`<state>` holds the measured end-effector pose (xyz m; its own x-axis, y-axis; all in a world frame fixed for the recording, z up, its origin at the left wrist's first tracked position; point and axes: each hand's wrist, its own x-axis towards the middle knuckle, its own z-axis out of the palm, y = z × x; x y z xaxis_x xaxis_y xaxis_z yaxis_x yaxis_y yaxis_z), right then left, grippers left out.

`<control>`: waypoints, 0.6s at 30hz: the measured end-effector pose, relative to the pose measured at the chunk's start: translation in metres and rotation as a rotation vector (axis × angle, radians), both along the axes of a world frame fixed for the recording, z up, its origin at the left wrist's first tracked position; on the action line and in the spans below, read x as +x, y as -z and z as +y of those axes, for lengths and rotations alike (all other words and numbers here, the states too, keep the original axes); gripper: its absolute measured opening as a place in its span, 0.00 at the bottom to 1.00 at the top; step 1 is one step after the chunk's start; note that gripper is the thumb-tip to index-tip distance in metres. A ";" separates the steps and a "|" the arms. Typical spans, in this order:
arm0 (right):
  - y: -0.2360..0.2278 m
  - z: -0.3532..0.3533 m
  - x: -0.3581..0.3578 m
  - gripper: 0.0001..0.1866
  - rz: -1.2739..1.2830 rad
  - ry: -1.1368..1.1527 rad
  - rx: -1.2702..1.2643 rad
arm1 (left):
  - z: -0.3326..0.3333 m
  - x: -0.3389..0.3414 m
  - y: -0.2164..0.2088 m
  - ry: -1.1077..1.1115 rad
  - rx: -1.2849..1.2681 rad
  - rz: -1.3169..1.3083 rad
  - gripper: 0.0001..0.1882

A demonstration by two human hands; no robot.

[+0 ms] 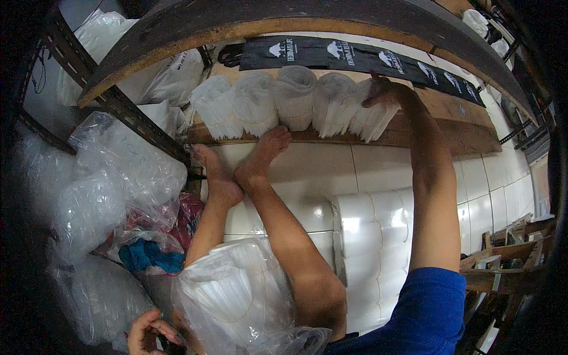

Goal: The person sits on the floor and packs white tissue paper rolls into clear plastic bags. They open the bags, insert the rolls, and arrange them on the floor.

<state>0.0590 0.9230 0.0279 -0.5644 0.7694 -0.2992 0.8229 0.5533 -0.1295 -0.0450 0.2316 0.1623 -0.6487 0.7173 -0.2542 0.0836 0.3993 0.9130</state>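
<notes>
Several rolled bundles of thin white sheets stand in a row on a wooden board, the middle one [295, 97] the tallest. My right arm is stretched far forward, and my right hand [387, 93] grips the top of the rightmost bundle [370, 123], its thumb and fingers spread around it. On my lap lies a clear plastic bag [278, 290] with white bundles [222, 290] inside. My left hand [149, 332] is low at the left, beside this bag. Its fingers are loosely bent and apart, with nothing visible in them; part of it is cut off by the dark rim.
Over the board runs a dark shelf edge [296, 16], with a metal post [112, 97] at left. Plastic-wrapped white rolls [376, 236] lie right of my legs. Filled clear bags [118, 171] crowd the left. Printed black bags [307, 54] lie behind the row; a wooden rack [503, 266] stands right.
</notes>
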 end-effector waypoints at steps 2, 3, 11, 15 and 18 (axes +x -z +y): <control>0.003 -0.007 -0.004 0.62 -0.052 0.040 -0.019 | 0.000 -0.003 0.003 -0.005 -0.011 -0.016 0.40; -0.001 -0.008 -0.003 0.61 -0.060 0.050 -0.024 | -0.002 -0.005 0.006 -0.003 -0.008 -0.031 0.40; 0.014 -0.028 0.010 0.55 -0.108 -0.021 0.088 | -0.006 -0.010 0.007 0.037 0.024 -0.034 0.37; 0.017 -0.040 0.020 0.56 -0.098 -0.028 0.193 | -0.011 -0.013 0.003 0.052 0.020 -0.018 0.36; 0.009 -0.053 0.029 0.54 -0.015 -0.025 0.117 | -0.012 -0.012 0.002 0.029 0.012 -0.023 0.35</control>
